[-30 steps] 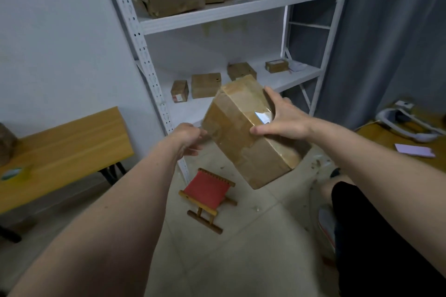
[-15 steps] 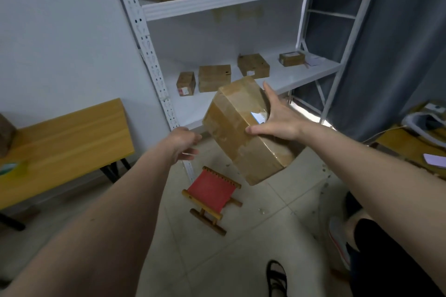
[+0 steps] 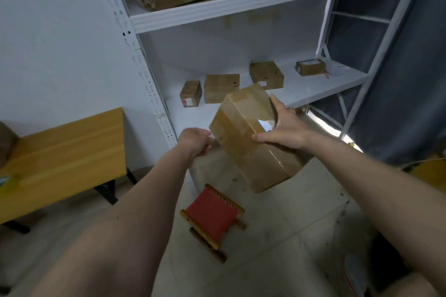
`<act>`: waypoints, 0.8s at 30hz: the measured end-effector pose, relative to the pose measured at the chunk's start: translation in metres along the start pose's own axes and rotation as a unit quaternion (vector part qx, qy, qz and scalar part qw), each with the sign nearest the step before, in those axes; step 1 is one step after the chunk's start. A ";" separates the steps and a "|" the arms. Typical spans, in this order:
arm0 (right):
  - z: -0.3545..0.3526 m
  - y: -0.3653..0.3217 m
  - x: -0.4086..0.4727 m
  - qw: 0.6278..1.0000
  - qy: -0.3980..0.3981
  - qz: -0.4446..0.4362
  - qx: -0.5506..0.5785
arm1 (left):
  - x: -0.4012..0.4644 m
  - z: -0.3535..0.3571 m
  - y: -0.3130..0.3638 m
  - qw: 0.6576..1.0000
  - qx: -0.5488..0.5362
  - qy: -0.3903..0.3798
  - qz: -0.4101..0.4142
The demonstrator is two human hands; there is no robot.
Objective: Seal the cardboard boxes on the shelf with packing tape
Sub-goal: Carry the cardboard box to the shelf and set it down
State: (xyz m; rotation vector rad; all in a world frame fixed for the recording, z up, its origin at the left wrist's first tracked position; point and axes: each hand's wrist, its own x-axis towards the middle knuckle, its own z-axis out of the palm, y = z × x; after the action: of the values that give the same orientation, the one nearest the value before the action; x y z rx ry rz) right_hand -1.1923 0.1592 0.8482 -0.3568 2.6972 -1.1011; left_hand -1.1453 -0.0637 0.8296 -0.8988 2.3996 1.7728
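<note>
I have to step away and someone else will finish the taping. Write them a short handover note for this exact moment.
Right hand grips the taped box, held tilted in the air in front of the lower shelf.
Left hand sits at the box's left end, fingers curled; whether it holds anything cannot be told.
Four small boxes stand on the lower shelf, more on the upper shelf.
Done: shiny tape covers the held box.
Left: shelve it; check the other boxes. No tape roll in view.

box [image 3: 251, 142] between both hands before shelf [image 3: 313, 87], stool [image 3: 212, 217] below, table [image 3: 62, 152] left
</note>
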 end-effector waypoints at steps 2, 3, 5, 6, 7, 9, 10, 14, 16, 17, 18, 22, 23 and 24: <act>-0.012 0.005 0.020 1.000 0.006 0.005 0.012 | 0.016 0.013 0.012 1.000 -0.023 0.006 0.001; -0.017 0.006 0.029 1.000 0.011 0.004 0.015 | 0.023 0.020 0.018 0.999 -0.035 0.002 -0.004; -0.025 0.008 0.049 0.999 0.030 0.003 0.018 | 0.033 0.031 0.032 0.999 -0.040 -0.015 -0.017; -0.028 0.009 0.059 0.999 0.042 0.006 0.019 | 0.037 0.036 0.038 0.999 -0.037 -0.031 -0.025; -0.029 0.009 0.068 0.998 0.053 0.010 0.024 | 0.042 0.041 0.043 0.998 -0.034 -0.046 -0.035; -0.029 0.010 0.083 0.996 0.067 0.016 0.054 | 0.053 0.048 0.051 0.996 -0.040 -0.069 -0.048; -0.030 0.011 0.091 0.994 0.070 0.024 0.081 | 0.059 0.051 0.053 0.995 -0.050 -0.075 -0.051; -0.033 0.016 0.124 0.971 0.062 0.070 0.218 | 0.086 0.058 0.058 0.991 -0.071 -0.091 -0.069; -0.033 0.018 0.140 0.954 0.054 0.099 0.279 | 0.099 0.060 0.057 0.985 -0.104 -0.103 -0.091; -0.033 0.020 0.149 0.945 0.053 0.108 0.304 | 0.107 0.061 0.057 0.980 -0.131 -0.112 -0.104; -0.032 0.022 0.159 0.936 0.054 0.113 0.328 | 0.115 0.062 0.056 0.972 -0.163 -0.121 -0.118; -0.025 0.021 0.201 0.913 0.073 0.122 0.382 | 0.149 0.068 0.056 0.934 -0.290 -0.132 -0.164; -0.023 0.017 0.213 0.906 0.076 0.127 0.395 | 0.159 0.069 0.057 0.927 -0.308 -0.131 -0.171; -0.021 0.013 0.224 0.898 0.080 0.133 0.412 | 0.168 0.070 0.059 0.919 -0.328 -0.131 -0.176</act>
State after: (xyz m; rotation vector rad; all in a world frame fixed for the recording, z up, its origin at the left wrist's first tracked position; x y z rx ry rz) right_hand -1.4131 0.1151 0.8318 0.2502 2.0223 -2.0677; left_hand -1.3343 -0.0632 0.7975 -0.9646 1.3704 2.3723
